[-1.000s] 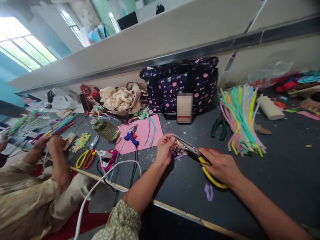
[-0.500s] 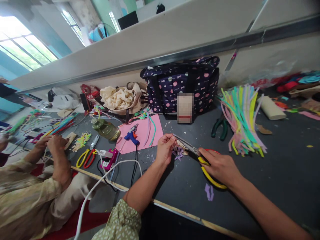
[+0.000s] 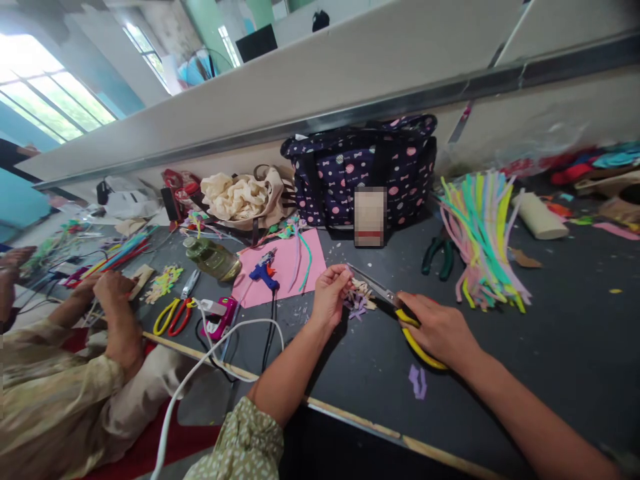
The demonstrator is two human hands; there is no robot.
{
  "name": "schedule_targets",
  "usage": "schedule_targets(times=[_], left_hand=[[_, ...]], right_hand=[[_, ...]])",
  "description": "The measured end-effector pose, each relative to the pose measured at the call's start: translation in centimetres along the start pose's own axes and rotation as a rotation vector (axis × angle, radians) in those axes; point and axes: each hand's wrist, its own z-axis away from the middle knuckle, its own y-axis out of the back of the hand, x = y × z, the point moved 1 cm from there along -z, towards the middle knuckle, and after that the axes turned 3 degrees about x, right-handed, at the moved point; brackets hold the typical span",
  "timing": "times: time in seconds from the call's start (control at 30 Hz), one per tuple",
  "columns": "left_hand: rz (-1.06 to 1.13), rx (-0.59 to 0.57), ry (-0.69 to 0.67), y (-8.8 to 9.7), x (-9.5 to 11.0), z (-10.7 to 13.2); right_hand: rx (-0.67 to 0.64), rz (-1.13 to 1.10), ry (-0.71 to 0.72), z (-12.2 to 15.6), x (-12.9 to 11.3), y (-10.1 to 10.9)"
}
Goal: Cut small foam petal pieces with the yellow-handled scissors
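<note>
My right hand (image 3: 440,330) is wrapped round the yellow and red handles of a pair of scissors (image 3: 384,292). The blades point up and left, with their tips beside the fingers of my left hand (image 3: 331,293). Thumb and forefinger of that hand are pinched together; what sits between them is too small to make out. Under the blades lies a small heap of purple and cream cut pieces (image 3: 357,303). Nearer the table's front edge are loose purple scraps (image 3: 418,382).
A glue gun (image 3: 265,270) rests on a pink sheet (image 3: 313,257), beside a bottle (image 3: 213,257). Behind stands a dark patterned bag (image 3: 360,160). Pliers (image 3: 439,257) and bundled pastel strips (image 3: 487,247) lie right. Another person's hands (image 3: 113,287) work at left; a white cable (image 3: 200,363) crosses the edge.
The scissors' yellow handle and my right hand have shifted slightly up and left. My left hand rose a little, and more of the cut pieces shows. Another hand appears at the far left.
</note>
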Motion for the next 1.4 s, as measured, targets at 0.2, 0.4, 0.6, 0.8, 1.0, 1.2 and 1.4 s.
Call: schedule_targets(times=[0.2,0.4,0.6,0.8,1.0,1.2,1.4], left_hand=[[0.025,-0.006,-0.012,-0.01,0.34,-0.04],[0.032,-0.023,-0.006,-0.07,0.33,0.05],[-0.007,-0.01,0.017,-0.32,0.18,0.3],[-0.002,-0.041,0.016,-0.44,-0.02,0.4],[0.028,-0.054,0.03,-0.47,-0.11,0.4],[-0.017,-0.013,0.048,-0.44,0.14,0.37],[-0.026,-0.016,0.066,-0.28,0.25,0.11]], right_hand=[[0.004,-0.024,-0.117,-0.56,-0.84,0.93],[0.051,-0.037,-0.075,-0.5,-0.95,0.7],[0.092,0.012,-0.022,-0.31,-0.64,0.32],[0.071,0.018,-0.027,-0.3,-0.78,0.18],[0.063,0.038,-0.047,-0.26,-0.81,0.07],[0.072,0.083,-0.055,-0.24,-0.67,0.05],[0.098,0.097,-0.044,-0.27,-0.55,0.06]])
